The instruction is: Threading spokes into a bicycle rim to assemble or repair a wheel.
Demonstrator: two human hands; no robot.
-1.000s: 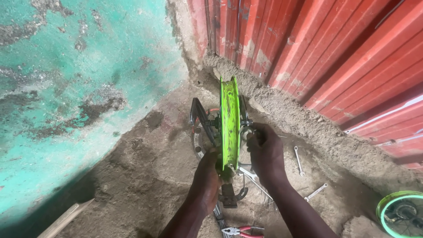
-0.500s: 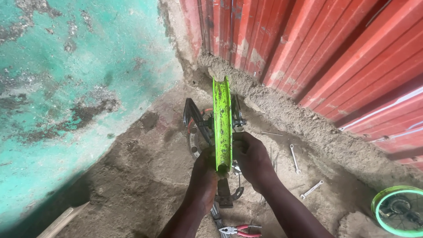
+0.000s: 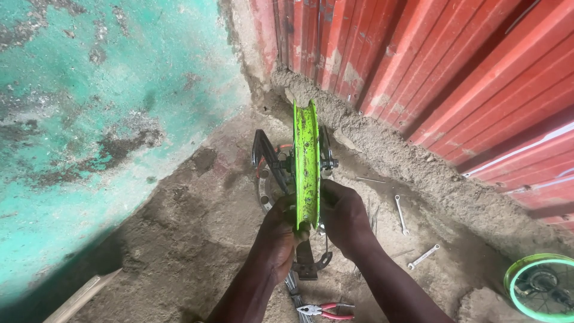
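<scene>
1. Rim (image 3: pixel 307 161): a bright green wheel rim stands upright and edge-on to the camera, over the dirt floor (image 3: pixel 179 251) in the corner where the two walls meet. It sits in a dark stand (image 3: pixel 268 161), whose arms rise on either side of the hub.
2. Teal wall (image 3: pixel 89 119): it fills the left side, its paint patchy and worn.
3. Red wall (image 3: pixel 454 72): ribbed sheet metal runs along the right, with a rough ledge of mortar at its foot.
4. Dirt floor: sandy and uneven, it carries the stand and the loose tools.
5. Left hand (image 3: pixel 280 230): it is closed around the near, lower edge of the rim from the left, fingers curled onto the metal.
6. Right hand (image 3: pixel 344 218): it clasps the same part of the rim from the right, so the rim is pinched between both hands.
7. Second wheel (image 3: pixel 541 287): a smaller green-rimmed wheel lies flat at the lower right corner, well apart from the hands.
8. Plank (image 3: pixel 81 297): a pale piece of wood lies at the lower left.
9. Pliers (image 3: pixel 326 310): red-handled, they lie on the floor just below the stand.
10. Spanners: one (image 3: pixel 400 213) lies right of the right hand, another (image 3: pixel 423 256) further right and nearer the camera.
</scene>
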